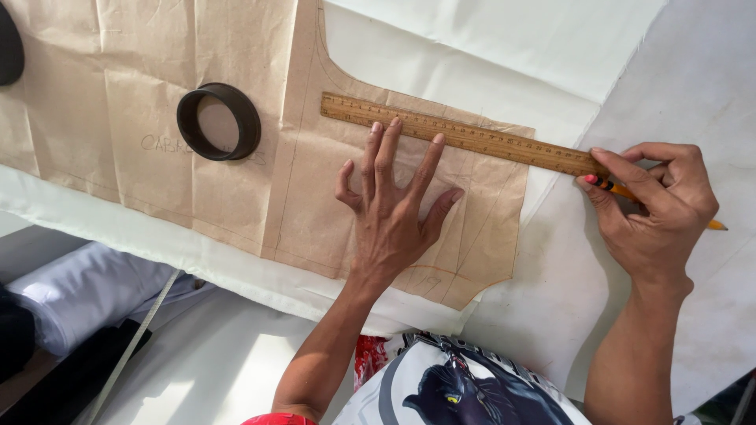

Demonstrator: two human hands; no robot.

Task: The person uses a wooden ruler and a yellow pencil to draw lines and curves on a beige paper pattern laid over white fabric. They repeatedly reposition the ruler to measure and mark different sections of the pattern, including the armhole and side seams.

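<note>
Fingertips of the spread left hand [391, 211] pin a long wooden ruler [465, 135] against thin, crease-prone brown pattern paper [315, 205] on white cloth [551, 275]; the right hand [654, 206] grips an orange pencil [622, 190] at the ruler's end. Paper probably slides easily; press flat.

- The left hand [394, 201] lies flat, palm down, with its 5 fingers spread and stretched away from the body; the thumb angles out to the right.
- Its bare forearm runs straight back toward the lower edge of the view.
- The right hand [654, 201] is curled, thumb and forefinger pinched together at its left side, knuckles up.
- Its forearm rises nearly vertical from the lower edge.
</note>
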